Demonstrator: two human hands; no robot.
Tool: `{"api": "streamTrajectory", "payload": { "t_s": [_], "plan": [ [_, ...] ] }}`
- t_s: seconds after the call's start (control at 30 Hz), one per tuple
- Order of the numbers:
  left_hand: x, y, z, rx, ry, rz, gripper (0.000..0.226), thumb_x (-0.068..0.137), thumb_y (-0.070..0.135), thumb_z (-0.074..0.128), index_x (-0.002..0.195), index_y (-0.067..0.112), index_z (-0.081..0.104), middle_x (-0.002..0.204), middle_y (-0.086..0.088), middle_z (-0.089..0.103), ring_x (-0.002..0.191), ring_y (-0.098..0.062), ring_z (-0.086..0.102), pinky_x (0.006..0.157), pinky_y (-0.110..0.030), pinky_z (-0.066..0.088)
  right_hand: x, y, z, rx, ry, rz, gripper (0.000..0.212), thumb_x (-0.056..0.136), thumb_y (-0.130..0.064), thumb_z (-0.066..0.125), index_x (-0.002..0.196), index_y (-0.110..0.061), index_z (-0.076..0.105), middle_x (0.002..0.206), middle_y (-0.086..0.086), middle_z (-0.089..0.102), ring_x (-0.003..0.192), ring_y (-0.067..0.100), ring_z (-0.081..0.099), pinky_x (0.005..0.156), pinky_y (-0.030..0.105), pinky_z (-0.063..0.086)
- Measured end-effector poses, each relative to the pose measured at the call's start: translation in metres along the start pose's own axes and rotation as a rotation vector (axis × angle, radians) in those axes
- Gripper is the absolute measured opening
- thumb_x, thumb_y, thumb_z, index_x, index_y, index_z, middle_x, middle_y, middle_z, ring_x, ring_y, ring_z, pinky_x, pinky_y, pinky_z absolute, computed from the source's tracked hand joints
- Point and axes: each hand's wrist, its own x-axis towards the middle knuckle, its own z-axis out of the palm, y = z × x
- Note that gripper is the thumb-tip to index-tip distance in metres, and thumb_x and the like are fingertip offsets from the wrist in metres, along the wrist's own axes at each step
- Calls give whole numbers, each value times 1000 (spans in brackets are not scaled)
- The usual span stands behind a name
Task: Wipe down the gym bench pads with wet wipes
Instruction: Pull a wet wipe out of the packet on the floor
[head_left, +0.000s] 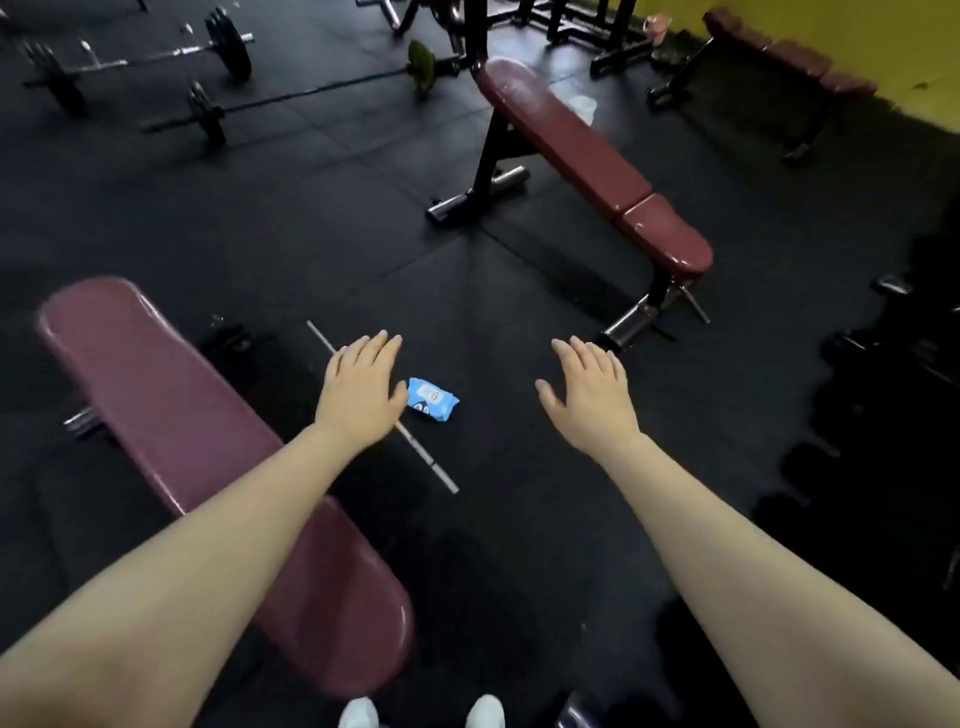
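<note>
A blue pack of wet wipes (432, 399) lies on the black rubber floor between my two hands. My left hand (360, 387) is stretched out flat with straight fingers, just left of the pack and holding nothing. My right hand (589, 395) is also flat and empty, further right of the pack. A maroon bench pad (156, 415) runs diagonally under my left forearm at the lower left. A second maroon bench (582, 156) stands ahead on the right, its seat pad (670, 236) nearest me.
A thin metal bar (426, 462) lies on the floor under my left hand. Barbells with plates (228, 44) rest at the far left. A third maroon bench (789, 52) stands by the yellow wall. Dark dumbbells (893, 332) line the right side. My white shoes (421, 712) show at the bottom.
</note>
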Motion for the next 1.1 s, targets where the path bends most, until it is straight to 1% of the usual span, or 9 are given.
{"api": "streamTrajectory", "payload": {
  "t_s": [0.17, 0.37, 0.47, 0.6, 0.8, 1.0, 1.1],
  "plan": [
    [-5, -6, 51, 9, -158, -130, 66, 88, 24, 55, 150, 16, 36, 156, -5, 36, 144, -24, 30, 119, -42, 20, 13, 20, 45, -33, -155, 17, 62, 98, -46, 46, 150, -16, 32, 155, 9, 34, 145, 27, 25, 120, 42, 11],
    [26, -24, 94, -78, -259, -301, 58, 98, 33, 47, 152, 18, 31, 158, -3, 31, 147, -22, 24, 121, -41, 15, 56, 31, 87, -85, -322, -10, 61, 100, -51, 37, 151, -18, 30, 156, 8, 31, 146, 27, 22, 121, 43, 9],
    [55, -39, 113, -116, -284, -358, 54, 100, 35, 42, 151, 19, 32, 157, -1, 32, 147, -21, 23, 121, -40, 15, 93, 29, 108, -69, -366, -25, 60, 101, -52, 31, 150, -18, 31, 156, 6, 33, 146, 26, 22, 122, 43, 10],
    [93, -58, 132, -162, -375, -444, 53, 101, 36, 40, 151, 19, 33, 156, -1, 34, 147, -20, 24, 121, -40, 16, 146, 23, 134, -75, -458, -66, 58, 102, -52, 29, 150, -19, 33, 154, 3, 35, 145, 23, 25, 122, 41, 10],
    [176, -84, 147, -160, -372, -506, 55, 101, 38, 39, 152, 19, 31, 157, 0, 32, 147, -19, 22, 121, -38, 15, 247, 17, 163, -40, -509, -76, 56, 103, -49, 29, 150, -19, 31, 155, 2, 33, 146, 23, 23, 121, 39, 9],
    [244, -93, 173, -158, -388, -557, 56, 101, 37, 40, 153, 20, 29, 159, 2, 29, 148, -18, 19, 121, -38, 12, 344, 16, 201, -42, -579, -184, 55, 102, -47, 33, 150, -19, 31, 155, 3, 34, 145, 23, 25, 121, 39, 11],
    [264, -95, 199, -160, -397, -647, 56, 101, 36, 41, 153, 20, 28, 159, 1, 29, 148, -19, 19, 122, -38, 13, 381, 20, 226, -71, -634, -271, 54, 102, -45, 34, 150, -19, 31, 154, 3, 35, 145, 23, 25, 121, 40, 12]
  ]
}}
